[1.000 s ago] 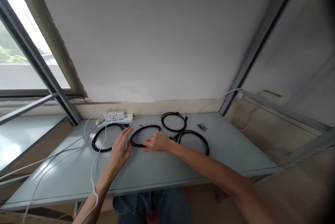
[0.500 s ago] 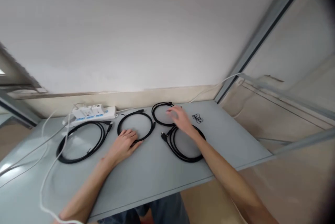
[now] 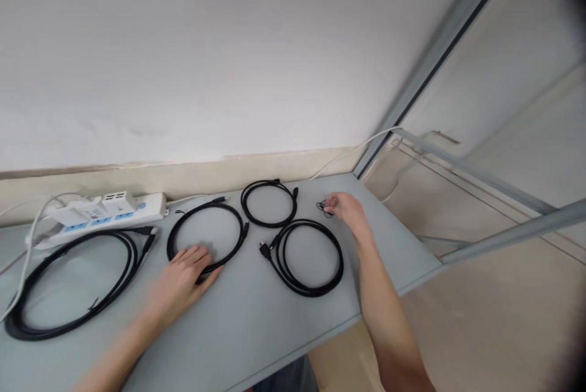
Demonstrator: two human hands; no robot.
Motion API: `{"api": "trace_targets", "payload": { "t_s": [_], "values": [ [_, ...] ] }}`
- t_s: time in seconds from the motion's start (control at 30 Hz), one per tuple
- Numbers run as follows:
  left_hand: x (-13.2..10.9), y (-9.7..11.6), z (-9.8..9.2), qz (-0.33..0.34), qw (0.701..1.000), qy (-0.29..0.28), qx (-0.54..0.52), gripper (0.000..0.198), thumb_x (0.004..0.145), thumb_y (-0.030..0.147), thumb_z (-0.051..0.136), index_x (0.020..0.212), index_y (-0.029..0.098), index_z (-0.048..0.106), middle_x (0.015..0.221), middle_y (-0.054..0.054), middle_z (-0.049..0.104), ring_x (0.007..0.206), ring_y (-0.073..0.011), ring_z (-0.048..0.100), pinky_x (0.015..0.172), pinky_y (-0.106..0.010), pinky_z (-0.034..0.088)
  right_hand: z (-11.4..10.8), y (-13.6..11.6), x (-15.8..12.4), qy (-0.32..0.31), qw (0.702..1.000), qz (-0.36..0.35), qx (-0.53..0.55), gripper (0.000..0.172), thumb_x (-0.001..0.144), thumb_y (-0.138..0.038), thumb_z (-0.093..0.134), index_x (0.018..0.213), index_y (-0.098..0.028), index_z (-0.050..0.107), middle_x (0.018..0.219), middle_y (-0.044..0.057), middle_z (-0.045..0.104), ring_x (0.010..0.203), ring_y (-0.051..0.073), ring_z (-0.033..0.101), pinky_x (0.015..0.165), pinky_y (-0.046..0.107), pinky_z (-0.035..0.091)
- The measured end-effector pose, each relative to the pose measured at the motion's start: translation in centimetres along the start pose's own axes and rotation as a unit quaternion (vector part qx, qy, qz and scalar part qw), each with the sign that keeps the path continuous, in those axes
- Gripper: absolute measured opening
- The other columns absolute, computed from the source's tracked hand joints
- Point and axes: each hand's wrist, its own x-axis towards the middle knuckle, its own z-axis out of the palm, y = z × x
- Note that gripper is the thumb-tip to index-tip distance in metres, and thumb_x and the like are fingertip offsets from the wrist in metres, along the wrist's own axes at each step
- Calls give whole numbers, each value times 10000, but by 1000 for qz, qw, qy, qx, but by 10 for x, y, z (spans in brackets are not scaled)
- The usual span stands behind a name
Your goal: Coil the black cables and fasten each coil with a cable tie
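Note:
My left hand (image 3: 185,273) is closed over the near edge of a coiled black cable (image 3: 238,221); the cable passes between its thumb and fingers, and the grip is partly hidden. At the right, my right hand (image 3: 347,209) pinches at a small bunch of thin black twist ties (image 3: 323,206) on the table. Between the hands, a smaller black cable coil (image 3: 249,212) lies toward the wall. Nearer me is another black cable coil (image 3: 336,276), with a connector sticking out at its left. A large black cable coil (image 3: 34,334) rests at the far left.
A white power strip (image 3: 158,206) with white plugs stands against the wall (image 3: 274,74) at the left. A white cord (image 3: 28,257) hangs in front of it. The grey table (image 3: 256,325) ends at the right beside a metal frame (image 3: 526,236).
My right hand has moved right, from over the small far coil to the twist ties, and its fingers have closed there. My left hand stays at its coil. The view has turned right.

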Motion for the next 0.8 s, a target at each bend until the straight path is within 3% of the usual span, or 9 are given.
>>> {"api": "trace_targets", "payload": {
  "t_s": [0.17,0.37,0.47,0.57,0.67,0.8],
  "values": [
    [3,1,1,22,999,-12,40,356,1036,463,422,893,204,620,941,-56,639,965,-267,591,853,-408,426,3,-3,-1,6,1000,17,3,43,754,-199,762,752,-213,721,758,28,712,763,192,621,643,281,345],
    [6,4,1,15,998,-6,59,361,1048,445,406,896,197,619,953,-68,653,986,-264,600,865,-407,429,2,0,-1,43,987,24,156,141,761,-252,739,685,-190,638,718,49,662,680,179,588,651,296,400],
    [6,4,1,19,999,6,45,355,1042,445,425,867,202,616,924,-66,652,977,-267,600,860,-405,428,-1,3,-9,34,952,18,305,271,741,-415,762,696,-194,612,726,59,651,667,176,575,638,304,433],
    [5,4,1,23,999,17,29,357,1037,444,434,851,201,616,901,-70,647,957,-273,603,846,-408,429,-6,3,-23,33,908,39,417,392,680,-542,792,730,-206,597,689,34,607,593,156,508,543,293,384],
    [4,3,2,26,999,31,18,366,1037,441,427,848,197,624,896,-82,648,947,-275,602,837,-409,433,-11,-1,-34,40,870,34,490,454,648,-595,792,723,-223,543,644,9,549,555,151,468,492,283,339],
    [4,0,4,37,998,46,19,386,1042,454,409,875,194,639,906,-89,655,948,-264,601,838,-395,438,-13,-13,-40,84,845,12,529,469,724,-655,681,733,-241,463,724,30,575,670,181,555,568,299,431]
  ]
}}
